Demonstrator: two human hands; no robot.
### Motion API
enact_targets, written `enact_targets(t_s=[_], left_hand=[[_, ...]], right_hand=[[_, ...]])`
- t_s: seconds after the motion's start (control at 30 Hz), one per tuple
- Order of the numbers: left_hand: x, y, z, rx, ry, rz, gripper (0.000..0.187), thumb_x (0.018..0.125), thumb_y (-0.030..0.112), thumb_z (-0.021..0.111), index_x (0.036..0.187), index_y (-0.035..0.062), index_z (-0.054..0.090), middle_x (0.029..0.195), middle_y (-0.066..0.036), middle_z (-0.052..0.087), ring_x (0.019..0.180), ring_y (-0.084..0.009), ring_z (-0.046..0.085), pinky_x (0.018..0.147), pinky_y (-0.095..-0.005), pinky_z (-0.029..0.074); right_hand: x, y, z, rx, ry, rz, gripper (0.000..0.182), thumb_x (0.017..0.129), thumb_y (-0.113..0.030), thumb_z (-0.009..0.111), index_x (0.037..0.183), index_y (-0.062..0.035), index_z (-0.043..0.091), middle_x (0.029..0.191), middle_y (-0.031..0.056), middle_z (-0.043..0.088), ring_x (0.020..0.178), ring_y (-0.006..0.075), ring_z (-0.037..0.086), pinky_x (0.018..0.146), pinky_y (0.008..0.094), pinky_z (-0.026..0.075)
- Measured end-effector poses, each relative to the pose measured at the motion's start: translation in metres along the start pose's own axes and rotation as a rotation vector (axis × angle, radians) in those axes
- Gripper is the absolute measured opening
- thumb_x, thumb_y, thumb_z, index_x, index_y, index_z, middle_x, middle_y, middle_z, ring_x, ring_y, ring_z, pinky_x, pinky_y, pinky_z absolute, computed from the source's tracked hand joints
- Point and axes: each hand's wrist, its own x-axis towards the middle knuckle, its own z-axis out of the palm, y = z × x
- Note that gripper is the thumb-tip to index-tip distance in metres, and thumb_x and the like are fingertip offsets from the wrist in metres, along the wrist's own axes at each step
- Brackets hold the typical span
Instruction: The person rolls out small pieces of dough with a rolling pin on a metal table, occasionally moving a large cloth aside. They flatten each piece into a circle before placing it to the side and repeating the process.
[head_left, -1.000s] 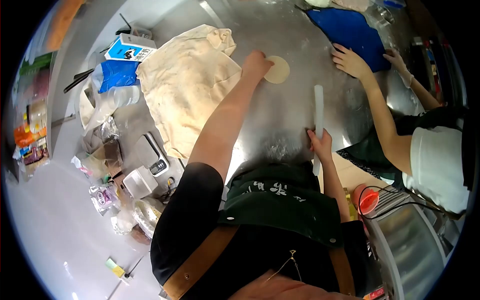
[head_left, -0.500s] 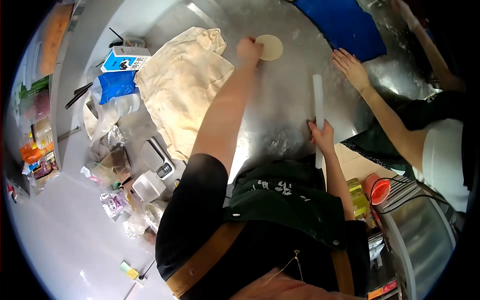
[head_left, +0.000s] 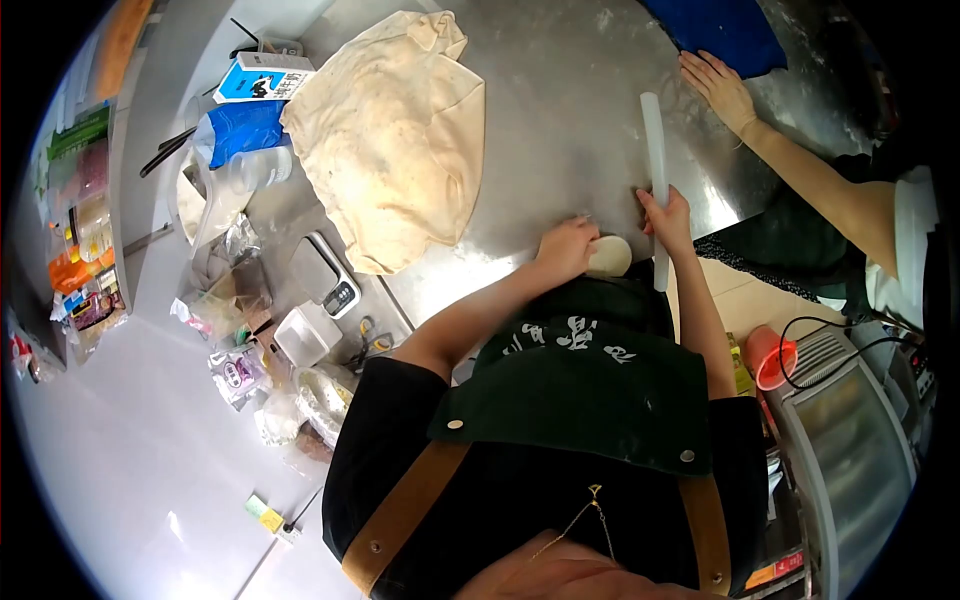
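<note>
My left hand is at the table's front edge, its fingers closed on the left rim of a pale, round dough piece. To the right of it, my right hand grips the lower part of a white rolling pin, which points away from me over the metal table. The pin and the dough piece are apart. A cream cloth lies crumpled on the table, left of my hands.
A co-worker's hand rests by a blue cloth at the upper right. On the left are a milk carton, a scale, a white container and several bags. A red bucket stands lower right.
My left hand has come back toward my body, and the round dough piece now lies near the front edge. My right hand still holds the pin. The view has shifted.
</note>
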Motion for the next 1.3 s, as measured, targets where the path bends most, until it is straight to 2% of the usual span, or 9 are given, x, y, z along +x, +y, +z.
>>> enact_targets(t_s=[0.17,0.4,0.5,0.6,0.7,0.93,1.03,1.13,1.3], left_hand=[[-0.013,-0.039,-0.029,0.175,0.112,-0.019,0.010,0.079,0.012,0.065,0.087,0.0067,0.064,0.093,-0.013,0.061,0.092,-0.0334,0.060,0.078,-0.0447,0.049],[0.066,-0.073,-0.109,-0.087,0.259,-0.396,0.021,0.079,0.016,0.066,0.094,0.0029,0.066,0.088,-0.016,0.068,0.083,-0.0342,0.064,0.073,-0.0420,0.051],[0.077,-0.065,-0.104,-0.135,0.273,-0.370,0.023,0.078,0.018,0.067,0.094,0.0021,0.066,0.084,-0.017,0.068,0.079,-0.0343,0.065,0.072,-0.0410,0.051],[0.075,-0.056,-0.108,-0.091,0.212,-0.343,0.022,0.078,0.018,0.068,0.093,0.0015,0.067,0.082,-0.016,0.068,0.077,-0.0315,0.065,0.070,-0.0391,0.050],[0.071,-0.066,-0.108,-0.124,0.226,-0.345,0.023,0.078,0.017,0.070,0.093,0.0003,0.066,0.080,-0.014,0.067,0.073,-0.0265,0.065,0.066,-0.0357,0.050],[0.054,-0.071,-0.112,-0.054,0.124,-0.364,0.022,0.078,0.017,0.071,0.091,-0.0005,0.066,0.077,-0.014,0.068,0.074,-0.0253,0.067,0.067,-0.0349,0.051],[0.053,-0.066,-0.112,-0.147,0.169,-0.416,0.024,0.079,0.018,0.072,0.092,-0.0010,0.066,0.079,-0.014,0.069,0.075,-0.0241,0.067,0.068,-0.0339,0.052],[0.062,-0.063,-0.113,-0.184,0.283,-0.397,0.025,0.080,0.020,0.072,0.093,-0.0013,0.067,0.081,-0.014,0.070,0.076,-0.0230,0.067,0.069,-0.0332,0.052],[0.076,-0.064,-0.111,-0.188,0.308,-0.368,0.026,0.081,0.020,0.073,0.095,-0.0007,0.067,0.082,-0.013,0.070,0.076,-0.0223,0.067,0.069,-0.0321,0.052]], right_hand=[[-0.002,0.002,0.000,0.011,-0.011,-0.012,0.028,0.088,-0.025,0.069,0.086,0.0001,0.056,0.059,0.0035,0.054,0.042,0.0103,0.050,0.039,0.0251,0.041],[-0.005,-0.003,0.002,0.023,0.000,-0.096,0.038,0.095,-0.036,0.058,0.103,0.0013,0.053,0.058,0.0052,0.053,0.039,0.0116,0.048,0.039,0.0266,0.040],[-0.007,0.002,0.001,-0.299,-0.062,-0.235,0.034,0.093,-0.032,0.061,0.107,-0.0016,0.054,0.063,0.0095,0.057,0.047,0.0214,0.057,0.048,0.0333,0.047],[-0.011,-0.013,-0.011,-0.794,-0.102,-0.650,0.031,0.085,-0.024,0.068,0.108,-0.0066,0.057,0.081,0.0118,0.062,0.067,0.0310,0.063,0.062,0.0413,0.051],[0.004,-0.029,-0.016,-1.003,-0.249,-0.775,0.036,0.075,-0.018,0.072,0.107,-0.0100,0.058,0.097,0.0108,0.061,0.087,0.0348,0.062,0.070,0.0447,0.050],[0.043,-0.065,0.033,-1.085,-0.361,-1.032,0.029,0.075,-0.013,0.071,0.102,-0.0094,0.060,0.102,0.0079,0.057,0.096,0.0297,0.055,0.086,0.0411,0.044],[0.050,-0.069,0.051,-0.957,-0.318,-1.071,0.033,0.078,-0.019,0.070,0.107,-0.0069,0.059,0.109,0.0114,0.056,0.102,0.0324,0.053,0.094,0.0440,0.041],[0.058,-0.057,0.072,-0.967,0.080,-1.032,0.039,0.083,-0.027,0.067,0.114,-0.0058,0.057,0.122,0.0155,0.053,0.116,0.0345,0.048,0.102,0.0483,0.035],[0.060,-0.040,0.096,-1.059,0.324,-0.851,0.046,0.087,-0.032,0.060,0.124,-0.0047,0.052,0.140,0.0186,0.044,0.132,0.0365,0.038,0.108,0.0541,0.026]])
